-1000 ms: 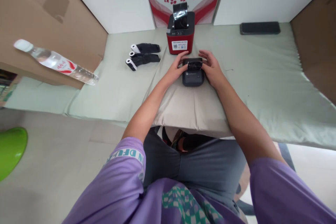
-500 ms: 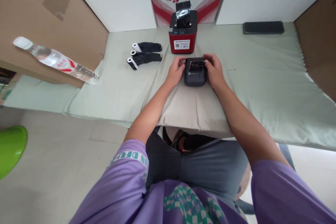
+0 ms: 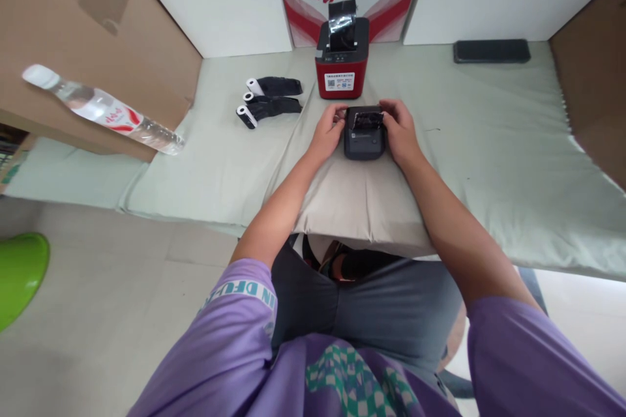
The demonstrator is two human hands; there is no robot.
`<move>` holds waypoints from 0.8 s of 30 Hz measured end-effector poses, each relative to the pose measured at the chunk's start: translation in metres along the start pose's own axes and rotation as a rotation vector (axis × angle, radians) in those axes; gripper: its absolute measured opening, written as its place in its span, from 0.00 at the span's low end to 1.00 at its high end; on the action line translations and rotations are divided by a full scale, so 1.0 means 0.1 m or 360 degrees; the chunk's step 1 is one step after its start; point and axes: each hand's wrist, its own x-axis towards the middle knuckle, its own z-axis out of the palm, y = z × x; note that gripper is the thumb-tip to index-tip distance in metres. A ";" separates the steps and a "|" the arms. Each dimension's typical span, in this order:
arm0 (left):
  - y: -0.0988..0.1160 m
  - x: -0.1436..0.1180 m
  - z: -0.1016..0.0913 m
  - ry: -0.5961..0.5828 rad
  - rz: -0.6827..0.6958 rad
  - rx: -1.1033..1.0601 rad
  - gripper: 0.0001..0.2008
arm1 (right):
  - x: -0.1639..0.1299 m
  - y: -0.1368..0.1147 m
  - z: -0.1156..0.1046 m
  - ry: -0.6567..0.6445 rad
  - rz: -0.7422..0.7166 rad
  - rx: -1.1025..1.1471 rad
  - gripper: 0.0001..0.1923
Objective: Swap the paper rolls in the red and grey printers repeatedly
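Note:
A small dark grey printer (image 3: pixel 363 141) sits on a beige pillow (image 3: pixel 362 208). Its lid end, with crinkled black film, faces away from me. My left hand (image 3: pixel 327 133) grips the printer's left side, fingers curled at the far corner. My right hand (image 3: pixel 400 130) holds its right side, fingers over the top far edge. Just beyond stands a red and black printer (image 3: pixel 341 58) with its lid raised.
Two white paper rolls in black wrapping (image 3: pixel 268 101) lie left of the red printer. A water bottle (image 3: pixel 100 111) rests on a cardboard box (image 3: pixel 88 26) at the left. A black phone (image 3: pixel 491 51) lies at the back right. A green stool (image 3: pixel 19 273) stands on the floor.
My hands have closed in from the printer's far edge onto its two sides. The printer stays in place on the pillow.

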 end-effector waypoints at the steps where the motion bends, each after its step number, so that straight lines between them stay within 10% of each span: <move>1: 0.02 0.00 0.00 0.0005 -0.0013 0.0009 0.12 | 0.00 -0.01 0.00 0.0002 0.0007 -0.0008 0.20; 24: 0.20 -0.12 -0.01 0.0068 -0.0137 0.0235 0.08 | -0.05 -0.02 -0.01 -0.0001 -0.0011 -0.0086 0.20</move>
